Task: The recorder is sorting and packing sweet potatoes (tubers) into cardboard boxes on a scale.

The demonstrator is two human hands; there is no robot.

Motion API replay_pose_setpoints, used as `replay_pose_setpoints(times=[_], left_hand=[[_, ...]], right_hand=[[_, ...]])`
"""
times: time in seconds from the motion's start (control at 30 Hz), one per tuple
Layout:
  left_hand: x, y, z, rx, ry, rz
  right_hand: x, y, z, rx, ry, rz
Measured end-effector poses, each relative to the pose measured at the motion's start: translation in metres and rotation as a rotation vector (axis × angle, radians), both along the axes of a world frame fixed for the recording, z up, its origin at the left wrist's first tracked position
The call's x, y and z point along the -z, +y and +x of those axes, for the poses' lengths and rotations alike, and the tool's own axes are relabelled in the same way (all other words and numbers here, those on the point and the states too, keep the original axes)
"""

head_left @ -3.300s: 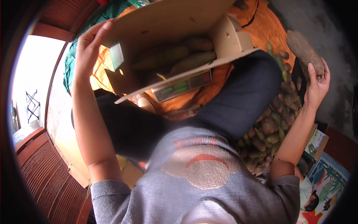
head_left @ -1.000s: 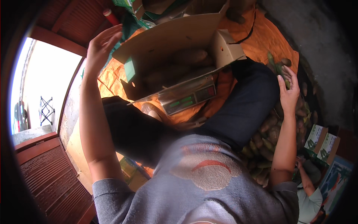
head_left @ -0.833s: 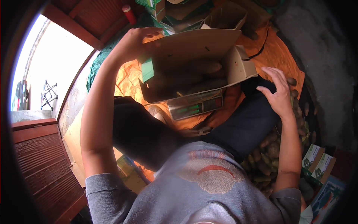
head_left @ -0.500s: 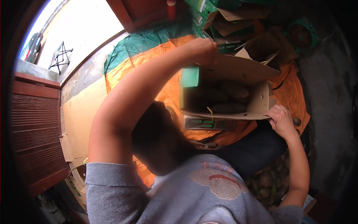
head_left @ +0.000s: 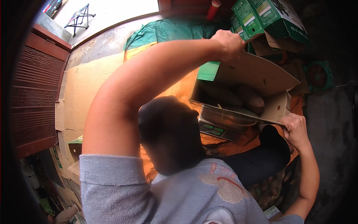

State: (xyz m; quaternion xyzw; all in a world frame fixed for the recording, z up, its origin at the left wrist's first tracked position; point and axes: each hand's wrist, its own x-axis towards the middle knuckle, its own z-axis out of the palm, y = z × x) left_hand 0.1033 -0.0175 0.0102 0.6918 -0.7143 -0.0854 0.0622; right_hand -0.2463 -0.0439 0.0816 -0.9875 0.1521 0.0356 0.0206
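An open cardboard box [head_left: 257, 71] stands tilted in front of me, with several long, rounded brown tubers or fruits [head_left: 250, 98] in its shadowed inside; their exact kind I cannot make out. My left hand [head_left: 228, 44] is closed round the far upper edge of the box, arm reaching across. With my right hand [head_left: 295, 128] I pinch the box's near right corner. Under the box's near side is a digital scale [head_left: 220, 130] with a green-lit display. Whether the box still rests on the scale is hidden.
An orange and green tarp [head_left: 160, 33] covers the floor, with flattened cardboard [head_left: 93, 82] to its left. Green cartons [head_left: 268, 22] are stacked at the back right, near a green round fan-like thing [head_left: 319, 74]. My dark-trousered leg [head_left: 257, 156] lies close below the box.
The view has swung, so the surroundings sit differently. The box now leans more, its right end lower, and more of the scale's surface shows beneath it. Both hands keep their hold.
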Motion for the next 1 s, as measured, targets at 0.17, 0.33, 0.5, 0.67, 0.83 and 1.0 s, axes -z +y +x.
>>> replay_pose_setpoints(times=[0.17, 0.33, 0.5, 0.67, 0.83, 1.0], left_hand=[[-0.012, 0.052, 0.096, -0.186, -0.038, -0.068], [0.033, 0.157, 0.218, -0.384, 0.168, -0.167], [-0.019, 0.291, 0.234, -0.843, 0.057, -0.058], [-0.048, 0.396, 0.289, -0.753, -0.368, 0.136], [-0.010, 0.470, 0.349, -0.674, -0.569, 0.194], [0.043, 0.582, 0.349, -0.721, -0.638, 0.313]], right_hand=[[-0.014, 0.002, 0.094, -0.208, -0.025, -0.066], [-0.002, 0.038, 0.203, -0.517, 0.018, -0.172], [0.035, 0.108, 0.290, -0.646, -0.020, -0.176], [0.064, 0.205, 0.358, -0.716, -0.001, 0.013], [0.120, 0.305, 0.385, -0.728, -0.107, 0.316], [0.158, 0.348, 0.362, -0.740, -0.018, 0.497]])
